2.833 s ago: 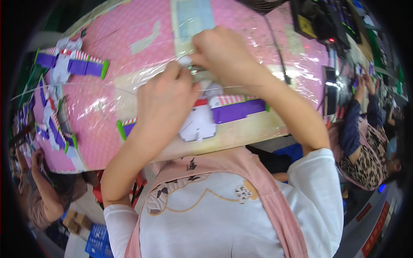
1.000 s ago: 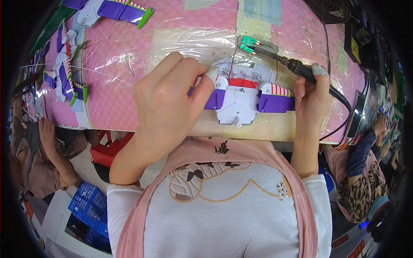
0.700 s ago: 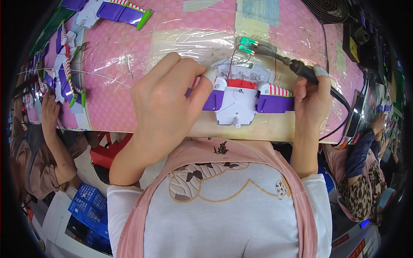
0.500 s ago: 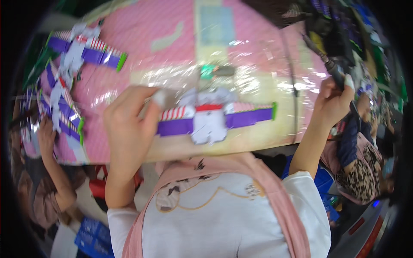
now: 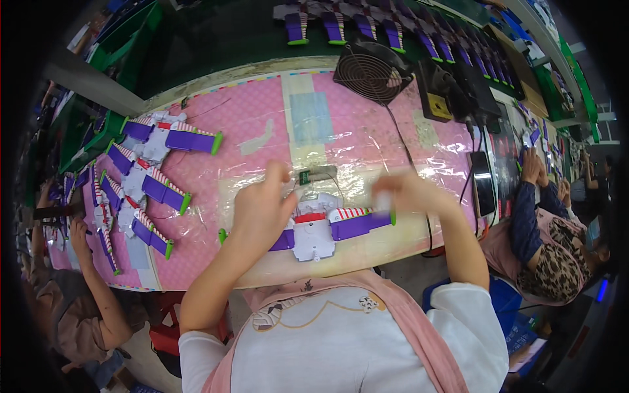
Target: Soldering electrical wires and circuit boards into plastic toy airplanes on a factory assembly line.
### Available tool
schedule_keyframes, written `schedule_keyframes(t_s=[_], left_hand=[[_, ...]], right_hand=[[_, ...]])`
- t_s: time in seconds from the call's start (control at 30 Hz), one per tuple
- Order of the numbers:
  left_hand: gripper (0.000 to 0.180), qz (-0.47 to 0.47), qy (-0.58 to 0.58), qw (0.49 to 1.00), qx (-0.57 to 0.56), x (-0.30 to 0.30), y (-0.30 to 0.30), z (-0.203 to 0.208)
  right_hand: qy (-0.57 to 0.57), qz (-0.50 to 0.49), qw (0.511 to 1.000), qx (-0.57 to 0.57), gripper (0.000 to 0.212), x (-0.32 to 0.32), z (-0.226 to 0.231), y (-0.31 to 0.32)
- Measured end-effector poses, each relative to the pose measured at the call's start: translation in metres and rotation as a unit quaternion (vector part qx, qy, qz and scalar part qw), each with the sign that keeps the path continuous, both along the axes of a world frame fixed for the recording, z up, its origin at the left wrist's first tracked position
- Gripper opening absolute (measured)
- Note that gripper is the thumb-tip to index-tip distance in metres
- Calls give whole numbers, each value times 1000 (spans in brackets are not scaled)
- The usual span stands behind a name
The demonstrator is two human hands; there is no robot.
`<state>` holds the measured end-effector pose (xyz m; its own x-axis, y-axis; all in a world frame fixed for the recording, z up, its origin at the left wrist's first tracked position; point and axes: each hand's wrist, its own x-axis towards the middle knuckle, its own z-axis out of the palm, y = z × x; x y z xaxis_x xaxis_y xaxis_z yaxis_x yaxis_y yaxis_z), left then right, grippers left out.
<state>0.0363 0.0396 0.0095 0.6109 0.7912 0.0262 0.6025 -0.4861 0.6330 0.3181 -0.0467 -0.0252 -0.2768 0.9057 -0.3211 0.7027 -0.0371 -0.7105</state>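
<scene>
In front of me on the table lies a toy wing pack with a white body, a red strip, purple wings, striped edges and green tips. Just beyond its body, a small green circuit board with thin wires sits beside a grey part. My left hand is over the left wing, hiding much of it; thumb and forefinger are apart, with nothing seen between them. Above the right wing, my right hand is smeared by motion. White shows at its fingertips, and whether they pinch anything is unclear.
Several similar wing packs lie at the left. A black fan and a soldering stand with cables stand at the back right; a phone lies nearby. Beyond is a row of wing packs. Co-workers sit on both sides.
My right hand has come left from the table's right side and no longer shows the soldering iron. My left hand has moved right, toward the board. The view now takes in more of the far side.
</scene>
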Motion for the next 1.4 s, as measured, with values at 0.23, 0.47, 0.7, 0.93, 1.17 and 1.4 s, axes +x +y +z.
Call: schedule_keyframes(t_s=[0.23,0.47,0.7,0.93,1.17,1.4], left_hand=[[37,104,-354,830,-417,-116,-47,23],[31,240,-188,952,15,-71,-60,-46],[31,284,-221,933,-2,-69,-71,-42],[36,283,-211,935,-21,-88,-72,-45],[33,281,-250,925,-61,-73,-70,-44],[28,244,-364,836,-331,-111,-70,-7]], right_hand=[[295,-155,911,-241,34,-21,77,-19],[495,-261,827,-48,14,-107,4,250],[556,-437,704,-64,18,-110,-52,369],[430,-477,758,107,34,-150,-13,302],[177,61,966,178,48,-234,-18,240],[43,36,964,261,28,-145,57,171]])
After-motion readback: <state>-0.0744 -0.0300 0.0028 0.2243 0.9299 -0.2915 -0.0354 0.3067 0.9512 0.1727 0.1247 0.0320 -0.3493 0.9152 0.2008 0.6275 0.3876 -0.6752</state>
